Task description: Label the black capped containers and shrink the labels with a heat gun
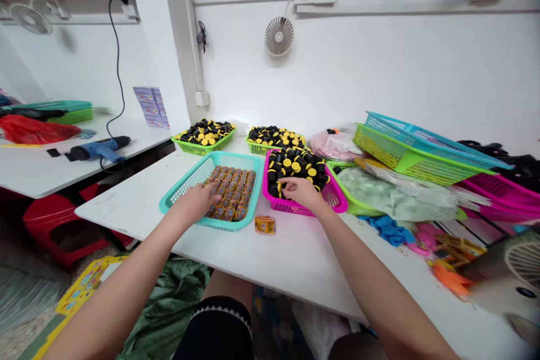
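Over the left front part of a turquoise basket [169,197] is my left hand [198,201], its thumb and finger apart, resting at the edge of the wrapped cylinders [230,194]. These small cylinders, in brown-orange printed wrap, lie there in neat rows. My right hand [300,191] reaches into a magenta basket [337,199] heaped with black canisters [291,163] with yellow ends. Thumb and forefinger close around a black canister [283,187] at the basket's left front, partly hidden by the fingers. An orange-brown printed packet [264,225] lies on the table between the baskets' front edges.
Two green baskets [202,149] of black-and-yellow canisters stand at the back. To the right are a green basket of plastic bags [375,191], stacked baskets [405,152], blue scraps [390,229] and a fan [506,287]. A heat gun [99,149] lies on the left table.
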`<state>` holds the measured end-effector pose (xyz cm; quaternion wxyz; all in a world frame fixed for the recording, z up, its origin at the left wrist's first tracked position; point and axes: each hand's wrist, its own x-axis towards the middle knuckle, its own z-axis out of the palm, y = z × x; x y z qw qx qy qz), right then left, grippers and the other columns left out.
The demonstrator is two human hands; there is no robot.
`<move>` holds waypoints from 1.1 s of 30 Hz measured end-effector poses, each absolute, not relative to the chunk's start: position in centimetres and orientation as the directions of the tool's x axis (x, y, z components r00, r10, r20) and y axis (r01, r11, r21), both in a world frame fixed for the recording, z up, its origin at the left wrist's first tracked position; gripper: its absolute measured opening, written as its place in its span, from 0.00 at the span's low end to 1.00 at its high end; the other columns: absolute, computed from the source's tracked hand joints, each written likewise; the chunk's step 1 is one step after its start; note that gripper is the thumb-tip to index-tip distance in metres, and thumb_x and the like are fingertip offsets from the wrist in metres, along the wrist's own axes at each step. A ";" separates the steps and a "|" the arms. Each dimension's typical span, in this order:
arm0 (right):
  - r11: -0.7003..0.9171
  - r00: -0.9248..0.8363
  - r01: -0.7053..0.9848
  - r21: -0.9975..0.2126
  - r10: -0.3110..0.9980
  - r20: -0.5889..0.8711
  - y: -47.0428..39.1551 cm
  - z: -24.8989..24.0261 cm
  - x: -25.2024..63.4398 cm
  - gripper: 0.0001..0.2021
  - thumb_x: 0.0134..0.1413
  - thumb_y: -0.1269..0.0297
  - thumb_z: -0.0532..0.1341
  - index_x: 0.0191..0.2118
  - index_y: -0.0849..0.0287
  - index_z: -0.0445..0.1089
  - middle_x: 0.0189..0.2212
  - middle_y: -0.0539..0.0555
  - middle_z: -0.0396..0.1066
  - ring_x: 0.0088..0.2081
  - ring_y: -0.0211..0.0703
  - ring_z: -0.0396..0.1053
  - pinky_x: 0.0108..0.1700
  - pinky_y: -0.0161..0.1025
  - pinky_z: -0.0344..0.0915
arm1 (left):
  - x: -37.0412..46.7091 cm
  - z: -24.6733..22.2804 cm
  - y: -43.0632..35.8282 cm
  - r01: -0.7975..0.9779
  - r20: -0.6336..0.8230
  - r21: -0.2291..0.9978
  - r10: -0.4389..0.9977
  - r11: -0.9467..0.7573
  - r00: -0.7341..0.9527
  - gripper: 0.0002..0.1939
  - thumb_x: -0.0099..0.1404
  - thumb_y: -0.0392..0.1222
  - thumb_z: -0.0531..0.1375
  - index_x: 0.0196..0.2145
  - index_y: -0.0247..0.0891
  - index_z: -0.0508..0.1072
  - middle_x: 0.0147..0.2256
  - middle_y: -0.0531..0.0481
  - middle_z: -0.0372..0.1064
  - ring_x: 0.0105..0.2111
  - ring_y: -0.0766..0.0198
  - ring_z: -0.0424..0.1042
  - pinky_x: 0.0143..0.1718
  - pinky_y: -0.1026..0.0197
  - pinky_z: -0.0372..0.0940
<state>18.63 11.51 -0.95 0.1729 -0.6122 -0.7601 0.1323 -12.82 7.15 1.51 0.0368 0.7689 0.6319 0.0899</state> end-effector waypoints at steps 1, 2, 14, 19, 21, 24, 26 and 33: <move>0.222 -0.201 0.883 -0.413 0.975 0.095 11.4 -1.0 19.0 0.16 0.57 0.62 0.59 0.50 0.55 0.72 0.38 0.51 0.77 0.37 0.37 0.73 0.38 0.29 0.64 | -12.0 1.6 6.4 0.955 0.204 0.173 0.958 -0.239 0.203 0.23 0.69 0.47 0.49 0.58 0.35 0.65 0.52 0.34 0.67 0.51 0.47 0.67 0.51 0.47 0.60; 0.222 -0.205 0.886 -0.408 0.975 0.086 11.5 -1.0 19.1 0.15 0.57 0.58 0.58 0.46 0.56 0.74 0.38 0.53 0.77 0.37 0.39 0.74 0.38 0.30 0.65 | -10.9 1.6 5.5 0.931 0.322 0.184 0.914 -0.316 0.246 0.22 0.70 0.46 0.48 0.57 0.36 0.65 0.53 0.35 0.65 0.53 0.48 0.65 0.54 0.47 0.58; 0.066 -0.098 0.913 -0.404 0.994 -0.058 13.4 -0.1 16.1 0.16 0.40 0.53 0.67 0.25 0.65 0.75 0.26 0.62 0.75 0.32 0.52 0.73 0.31 0.37 0.62 | 1.5 -8.8 1.2 0.805 0.180 -0.068 0.786 -0.590 0.591 0.27 0.63 0.23 0.49 0.59 0.27 0.62 0.54 0.31 0.66 0.53 0.49 0.68 0.52 0.49 0.66; 0.087 -0.138 0.818 -0.568 0.989 -0.047 12.3 -1.1 17.3 0.12 0.43 0.57 0.63 0.24 0.62 0.72 0.20 0.52 0.69 0.24 0.40 0.67 0.23 0.34 0.55 | 1.1 -8.9 1.6 0.800 0.205 -0.218 0.775 -0.559 0.598 0.25 0.63 0.24 0.50 0.57 0.28 0.65 0.52 0.31 0.68 0.51 0.49 0.70 0.47 0.51 0.69; 0.098 -0.164 0.762 -0.641 0.985 -0.044 12.0 -1.3 17.7 0.10 0.45 0.59 0.61 0.27 0.63 0.71 0.21 0.51 0.69 0.23 0.37 0.65 0.21 0.32 0.54 | 1.0 -8.5 1.6 0.779 0.173 -0.225 0.763 -0.586 0.623 0.24 0.63 0.24 0.50 0.56 0.29 0.66 0.48 0.32 0.71 0.48 0.51 0.72 0.45 0.53 0.70; 0.143 -0.249 0.663 -0.735 0.968 -0.037 11.7 -1.1 18.3 0.12 0.46 0.65 0.61 0.38 0.62 0.72 0.31 0.51 0.73 0.28 0.35 0.68 0.26 0.29 0.61 | 0.8 -7.7 1.3 0.758 0.154 -0.184 0.743 -0.626 0.651 0.27 0.63 0.24 0.49 0.60 0.32 0.62 0.44 0.35 0.74 0.44 0.53 0.74 0.45 0.53 0.71; 0.217 -0.371 0.526 -0.822 0.929 0.008 11.6 -0.6 18.8 0.17 0.46 0.69 0.61 0.45 0.59 0.71 0.38 0.50 0.74 0.35 0.35 0.70 0.34 0.30 0.66 | 0.6 -7.0 1.0 0.775 0.153 -0.137 0.759 -0.618 0.632 0.30 0.63 0.24 0.48 0.62 0.35 0.58 0.45 0.37 0.73 0.45 0.53 0.73 0.45 0.53 0.71; 0.394 -0.193 0.353 -0.848 0.918 0.346 9.9 -1.8 20.9 0.20 0.44 0.62 0.67 0.46 0.58 0.70 0.43 0.55 0.72 0.44 0.45 0.70 0.47 0.43 0.68 | -0.8 -6.0 -0.3 0.705 0.225 0.309 0.769 -0.639 0.598 0.33 0.60 0.23 0.47 0.62 0.40 0.59 0.52 0.42 0.69 0.50 0.58 0.70 0.50 0.56 0.67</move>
